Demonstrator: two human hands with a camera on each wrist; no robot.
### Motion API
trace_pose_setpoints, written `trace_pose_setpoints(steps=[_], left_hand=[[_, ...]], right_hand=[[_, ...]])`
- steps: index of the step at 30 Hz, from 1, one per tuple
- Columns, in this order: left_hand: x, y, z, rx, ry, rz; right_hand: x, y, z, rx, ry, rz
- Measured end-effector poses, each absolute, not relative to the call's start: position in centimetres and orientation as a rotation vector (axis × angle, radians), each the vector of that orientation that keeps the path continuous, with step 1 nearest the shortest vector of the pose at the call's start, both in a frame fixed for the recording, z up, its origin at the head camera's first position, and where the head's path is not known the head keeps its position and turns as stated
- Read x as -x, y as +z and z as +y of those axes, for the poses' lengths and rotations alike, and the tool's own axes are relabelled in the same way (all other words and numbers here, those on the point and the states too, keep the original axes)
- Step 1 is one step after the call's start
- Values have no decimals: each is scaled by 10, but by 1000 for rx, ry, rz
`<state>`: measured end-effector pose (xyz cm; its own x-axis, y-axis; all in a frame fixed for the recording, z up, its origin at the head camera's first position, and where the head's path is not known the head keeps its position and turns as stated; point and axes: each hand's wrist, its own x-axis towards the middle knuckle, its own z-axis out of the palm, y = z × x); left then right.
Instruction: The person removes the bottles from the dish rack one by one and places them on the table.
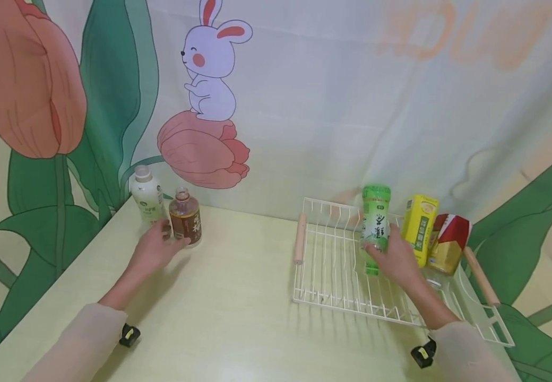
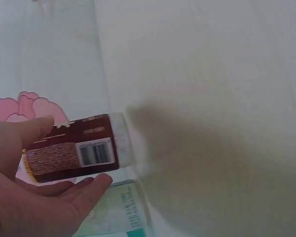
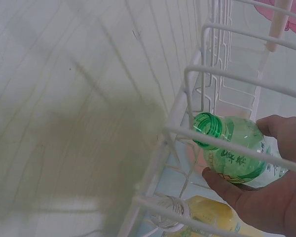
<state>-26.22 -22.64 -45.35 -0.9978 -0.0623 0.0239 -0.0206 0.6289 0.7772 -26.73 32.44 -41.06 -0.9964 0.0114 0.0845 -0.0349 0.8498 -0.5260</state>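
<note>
My left hand (image 1: 158, 246) is around the brown-labelled bottle (image 1: 186, 223), its thumb on one side and its fairly straight fingers along the other. This bottle stands upright on the table, its mouth uncapped. Close behind the fingers is a white bottle (image 1: 148, 197) with a pale green label. My right hand (image 1: 397, 254) grips a green and clear drink bottle (image 1: 375, 217) between thumb and fingers. The bottle is upside down over the white wire basket (image 1: 324, 301), its open threaded neck (image 3: 207, 126) low behind the basket's wires in the right wrist view.
In the basket's right part stand a yellow bottle (image 1: 419, 225) and a red and gold bottle (image 1: 450, 241), both upside down. Wooden handles (image 1: 300, 239) sit on the basket's two sides. A printed curtain (image 1: 304, 132) hangs along the table's back edge.
</note>
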Motion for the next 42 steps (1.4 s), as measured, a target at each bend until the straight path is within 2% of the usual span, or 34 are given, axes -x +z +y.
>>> trace_pose_setpoints(steps=[15, 28, 42], left_hand=[[227, -389, -219, 113, -1122, -2722], [215, -359, -140, 549, -1111, -2545], [244, -325, -50, 1118, -653, -2228]], right_hand=[[260, -399, 322, 63, 924, -2905], [236, -368, 295, -228, 901, -2818], [219, -338, 250, -541, 601, -2817]])
